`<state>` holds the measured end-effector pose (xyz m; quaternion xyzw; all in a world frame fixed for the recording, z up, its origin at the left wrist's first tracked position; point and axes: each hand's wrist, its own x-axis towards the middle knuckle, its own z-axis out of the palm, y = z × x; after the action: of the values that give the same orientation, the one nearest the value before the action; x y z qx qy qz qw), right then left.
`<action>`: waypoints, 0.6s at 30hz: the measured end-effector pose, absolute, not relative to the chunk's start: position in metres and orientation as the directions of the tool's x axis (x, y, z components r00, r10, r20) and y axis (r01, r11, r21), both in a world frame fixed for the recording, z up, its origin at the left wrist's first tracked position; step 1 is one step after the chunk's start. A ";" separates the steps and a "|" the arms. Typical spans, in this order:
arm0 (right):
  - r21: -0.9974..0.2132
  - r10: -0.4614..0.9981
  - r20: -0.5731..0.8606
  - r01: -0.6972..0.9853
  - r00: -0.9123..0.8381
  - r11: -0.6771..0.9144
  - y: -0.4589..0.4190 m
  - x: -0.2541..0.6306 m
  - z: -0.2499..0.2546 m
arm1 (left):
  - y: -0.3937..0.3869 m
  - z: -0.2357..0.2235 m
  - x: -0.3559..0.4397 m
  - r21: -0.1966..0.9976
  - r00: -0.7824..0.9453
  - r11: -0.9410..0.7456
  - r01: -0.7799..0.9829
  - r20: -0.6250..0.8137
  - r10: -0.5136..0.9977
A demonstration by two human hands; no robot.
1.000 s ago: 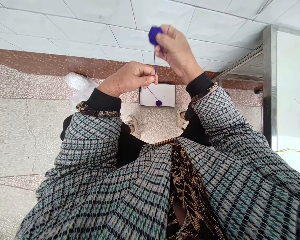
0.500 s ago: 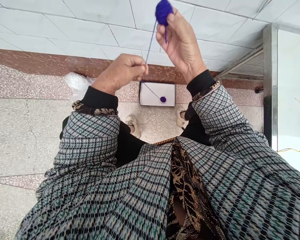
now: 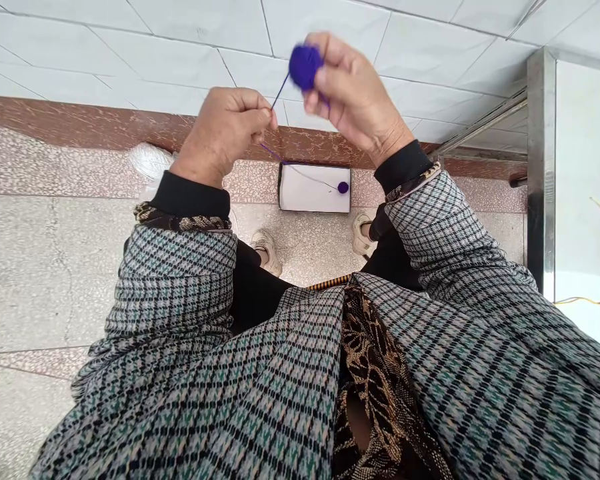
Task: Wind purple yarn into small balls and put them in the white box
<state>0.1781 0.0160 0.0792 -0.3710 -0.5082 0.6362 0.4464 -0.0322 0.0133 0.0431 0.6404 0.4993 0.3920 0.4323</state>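
Note:
My right hand [image 3: 353, 90] grips a fuzzy purple ball of yarn [image 3: 305, 67] between thumb and fingers, up in front of the tiled wall. A purple strand [image 3: 280, 91] runs from that ball down to my left hand [image 3: 225, 130], which pinches it between thumb and forefinger. Below my left hand the yarn hangs loosely on toward a shallow box [image 3: 305, 190] with a white inside, standing on the floor. In the right part of this box lies a smaller purple yarn ball [image 3: 343, 188], joined to the strand.
A white tiled wall [image 3: 180, 40] with a red-brown skirting rises ahead. A clear plastic bag [image 3: 150, 161] lies on the floor by my left wrist. My shoes [image 3: 266, 252] flank the box's near side. At right stands a metal-framed white panel [image 3: 580, 167] with a yellow wire.
My right hand has come down and left with the big yarn ball. My left hand has shifted up and left. The small ball has rolled right in the box, and the lower strand has slackened.

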 end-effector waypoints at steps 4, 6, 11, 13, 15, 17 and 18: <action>-0.970 0.994 0.003 -0.242 -0.109 -0.023 0.026 0.171 0.066 | 0.001 0.053 -0.024 0.939 0.561 -0.148 0.312 -0.056 0.826; -0.995 0.983 -0.050 -0.073 -0.176 -0.064 0.023 0.171 0.059 | -0.003 0.058 -0.025 0.939 0.659 -0.198 0.282 -0.040 0.751; -0.944 0.792 -0.239 0.326 -0.562 -0.053 0.010 0.181 0.058 | 0.011 0.048 -0.039 0.946 0.465 -0.218 0.240 0.085 0.881; -0.969 0.722 -0.227 0.229 -0.654 -0.097 0.008 0.182 0.062 | 0.018 0.040 -0.042 0.934 0.361 -0.236 0.268 0.130 0.924; -0.986 0.747 -0.134 0.016 -0.651 -0.164 0.010 0.181 0.067 | 0.020 0.036 -0.041 0.925 0.302 -0.244 0.290 0.154 0.941; -0.955 0.857 -0.030 -0.240 -0.514 -0.177 0.013 0.177 0.072 | 0.018 0.036 -0.035 0.930 0.315 -0.234 0.285 0.139 0.939; -0.926 0.911 -0.010 -0.340 -0.413 -0.165 0.016 0.175 0.073 | 0.015 0.038 -0.031 0.933 0.354 -0.220 0.283 0.112 0.928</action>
<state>0.1755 0.0156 0.0734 -0.3058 -0.4666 0.6992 0.4471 -0.0313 0.0146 0.0378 0.6920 0.4377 0.3623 0.4453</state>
